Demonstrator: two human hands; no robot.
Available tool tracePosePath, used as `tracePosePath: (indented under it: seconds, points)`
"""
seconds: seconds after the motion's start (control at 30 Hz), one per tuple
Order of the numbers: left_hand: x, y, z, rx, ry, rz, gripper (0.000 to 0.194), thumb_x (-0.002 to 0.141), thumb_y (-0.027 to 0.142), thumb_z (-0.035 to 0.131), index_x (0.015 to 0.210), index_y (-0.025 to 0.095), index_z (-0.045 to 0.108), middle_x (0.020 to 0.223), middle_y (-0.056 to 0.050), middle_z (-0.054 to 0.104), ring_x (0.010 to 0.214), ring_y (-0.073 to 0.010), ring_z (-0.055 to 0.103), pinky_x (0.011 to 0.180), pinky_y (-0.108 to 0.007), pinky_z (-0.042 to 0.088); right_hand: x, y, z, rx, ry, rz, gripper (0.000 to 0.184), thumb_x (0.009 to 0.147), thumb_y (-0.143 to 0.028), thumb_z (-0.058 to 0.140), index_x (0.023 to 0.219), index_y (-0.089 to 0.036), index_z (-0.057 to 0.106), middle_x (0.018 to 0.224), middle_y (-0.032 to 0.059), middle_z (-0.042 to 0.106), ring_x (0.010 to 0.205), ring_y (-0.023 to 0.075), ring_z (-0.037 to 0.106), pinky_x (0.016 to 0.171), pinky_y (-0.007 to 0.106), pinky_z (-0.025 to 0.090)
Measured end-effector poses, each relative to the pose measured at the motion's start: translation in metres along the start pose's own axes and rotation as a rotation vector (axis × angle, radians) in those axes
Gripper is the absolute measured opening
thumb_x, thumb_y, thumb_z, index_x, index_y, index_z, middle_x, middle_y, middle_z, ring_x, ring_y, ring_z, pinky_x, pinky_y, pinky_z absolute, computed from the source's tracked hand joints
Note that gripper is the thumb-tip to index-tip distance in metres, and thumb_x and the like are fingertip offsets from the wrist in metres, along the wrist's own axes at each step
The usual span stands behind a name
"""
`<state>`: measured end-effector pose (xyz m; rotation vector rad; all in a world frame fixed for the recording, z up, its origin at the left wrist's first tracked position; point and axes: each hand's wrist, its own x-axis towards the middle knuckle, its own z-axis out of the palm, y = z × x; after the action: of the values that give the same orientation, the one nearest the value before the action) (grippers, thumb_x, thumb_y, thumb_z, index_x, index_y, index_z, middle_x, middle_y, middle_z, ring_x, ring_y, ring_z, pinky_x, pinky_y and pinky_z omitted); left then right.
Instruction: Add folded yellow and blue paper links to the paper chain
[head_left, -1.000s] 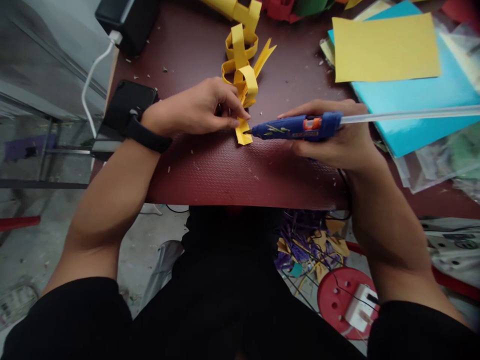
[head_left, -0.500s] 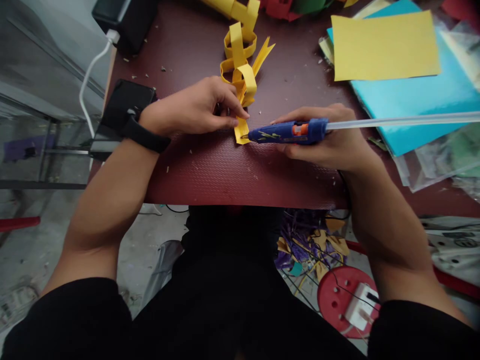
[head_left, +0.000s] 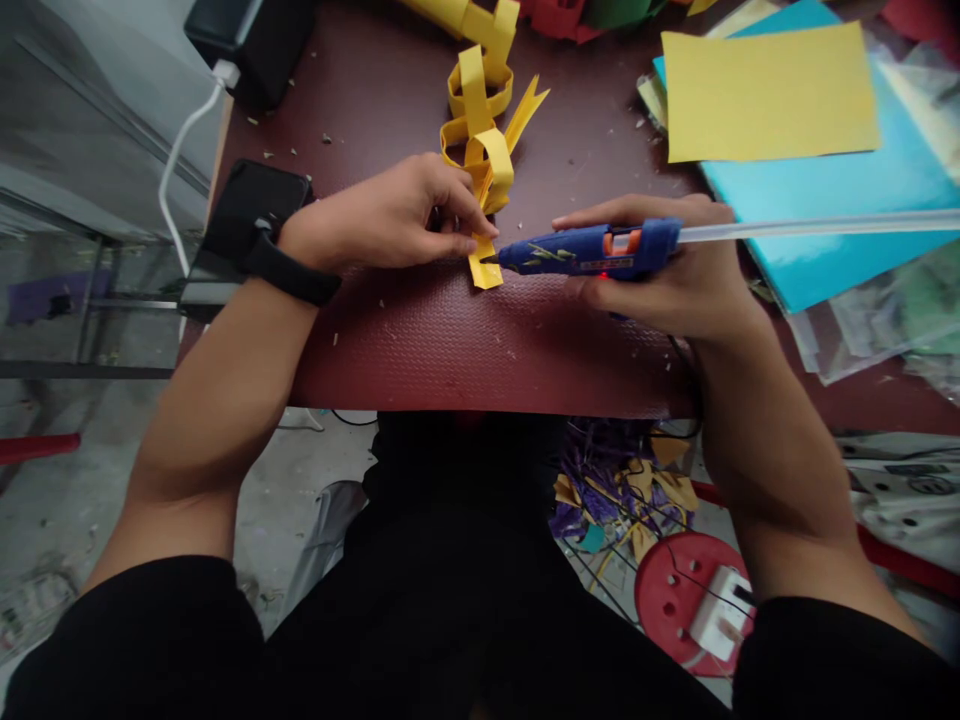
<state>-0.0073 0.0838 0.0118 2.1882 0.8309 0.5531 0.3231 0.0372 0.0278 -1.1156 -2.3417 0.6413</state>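
Observation:
Thumb and fingers of my left hand (head_left: 420, 215) pinch a yellow paper strip (head_left: 487, 274), whose free end lies toward me on the table. This strip runs up into a chain of yellow paper loops (head_left: 491, 165). My right hand (head_left: 675, 270) is wrapped round a blue hot glue gun (head_left: 559, 252) with orange parts and a small red light. Its dark nozzle tip is at the strip, close to my left fingertips. A long clear glue stick (head_left: 810, 226) sticks out of the gun's back end.
A yellow paper sheet (head_left: 772, 95) lies on blue sheets (head_left: 832, 195) at the right. Black boxy devices (head_left: 251, 45) stand at the left, with a white cable (head_left: 176, 160). Below the maroon table (head_left: 465, 350) are a red stool (head_left: 660, 580) with a power strip and paper scraps (head_left: 600, 480).
The glue gun has shifted slightly up and to the right in my right hand, its nozzle moving from the strip's end toward my left fingers. My left hand has stayed put.

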Motion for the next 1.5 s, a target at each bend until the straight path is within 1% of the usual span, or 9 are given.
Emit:
tracePosePath:
  seconds: [0.1,0.3,0.5,0.7,0.83,1.03,1.13,1.3,1.5]
  points:
    - [0.001,0.0,0.0,-0.01,0.001,-0.014,0.025,0.094,0.054,0.085,0.112,0.038,0.095,0.11,-0.008,0.085,0.092,-0.0264,0.073,0.084,-0.043,0.057,0.003,-0.003,0.003,-0.015,-0.053,0.075,0.049,0.092,-0.049,0.078,0.139,-0.033,0.082,0.123,0.0072,0.085,0.11,0.0359,0.08,0.098,0.057,0.069]
    - [0.001,-0.001,0.0,0.012,0.011,-0.016,0.023,0.093,0.05,0.085,0.111,0.039,0.095,0.108,-0.007,0.084,0.092,-0.0268,0.073,0.086,-0.043,0.058,0.004,-0.006,0.006,-0.017,-0.036,0.092,0.045,0.091,-0.047,0.078,0.131,-0.03,0.085,0.118,0.0066,0.086,0.104,0.0332,0.08,0.098,0.053,0.069]
    - [-0.001,0.006,-0.002,0.024,-0.012,-0.013,0.023,0.096,0.045,0.083,0.114,0.037,0.095,0.108,-0.008,0.084,0.092,-0.0251,0.072,0.086,-0.041,0.057,0.002,-0.006,0.007,-0.045,-0.031,-0.006,0.042,0.09,-0.044,0.077,0.126,-0.027,0.089,0.099,0.0046,0.085,0.079,0.0249,0.075,0.086,0.046,0.067]
    - [-0.001,0.009,-0.004,0.04,-0.037,-0.023,0.025,0.098,0.042,0.081,0.117,0.032,0.094,0.108,-0.008,0.082,0.093,-0.0244,0.071,0.088,-0.041,0.056,0.0,-0.004,0.002,-0.025,-0.116,-0.014,0.048,0.091,-0.048,0.077,0.134,-0.029,0.086,0.11,0.0045,0.086,0.097,0.0291,0.082,0.1,0.048,0.066]
    - [0.0,0.005,-0.003,0.004,-0.024,-0.024,0.022,0.096,0.046,0.082,0.113,0.038,0.094,0.112,-0.007,0.083,0.091,-0.0254,0.072,0.087,-0.043,0.056,-0.005,-0.003,-0.006,-0.021,-0.136,0.021,0.052,0.092,-0.046,0.078,0.142,-0.033,0.084,0.114,0.0044,0.087,0.1,0.0332,0.083,0.096,0.051,0.068]
    - [0.0,-0.004,0.001,-0.01,0.002,-0.024,0.023,0.096,0.045,0.086,0.115,0.036,0.093,0.112,-0.007,0.084,0.097,-0.0253,0.073,0.089,-0.04,0.057,-0.012,0.019,-0.018,-0.004,0.19,-0.012,0.056,0.089,-0.047,0.089,0.14,-0.026,0.089,0.105,0.0069,0.09,0.083,0.0281,0.081,0.083,0.047,0.068]
    - [0.0,-0.007,0.003,-0.004,0.002,-0.021,0.023,0.098,0.039,0.085,0.117,0.029,0.093,0.111,-0.008,0.083,0.097,-0.0228,0.072,0.088,-0.036,0.056,-0.014,0.032,-0.022,-0.277,0.257,-0.041,0.067,0.1,-0.057,0.077,0.153,-0.017,0.081,0.11,0.0137,0.089,0.088,0.0312,0.083,0.086,0.05,0.066]
    - [0.0,-0.008,0.003,0.011,-0.015,0.009,0.027,0.099,0.029,0.08,0.123,0.023,0.093,0.114,-0.009,0.083,0.096,-0.0191,0.071,0.088,-0.031,0.054,-0.021,0.027,-0.025,-0.866,-0.047,0.128,0.07,0.119,-0.042,0.049,0.176,-0.002,0.055,0.135,0.031,0.081,0.12,0.0444,0.081,0.081,0.051,0.06]
    - [0.002,-0.01,0.003,-0.002,-0.004,0.035,0.026,0.098,0.025,0.081,0.12,0.025,0.094,0.107,-0.008,0.083,0.085,-0.0168,0.068,0.083,-0.032,0.053,-0.04,0.039,-0.042,-0.604,-0.209,0.032,0.092,0.108,-0.046,0.069,0.181,0.003,0.041,0.146,0.0359,0.073,0.121,0.0446,0.078,0.098,0.055,0.064]
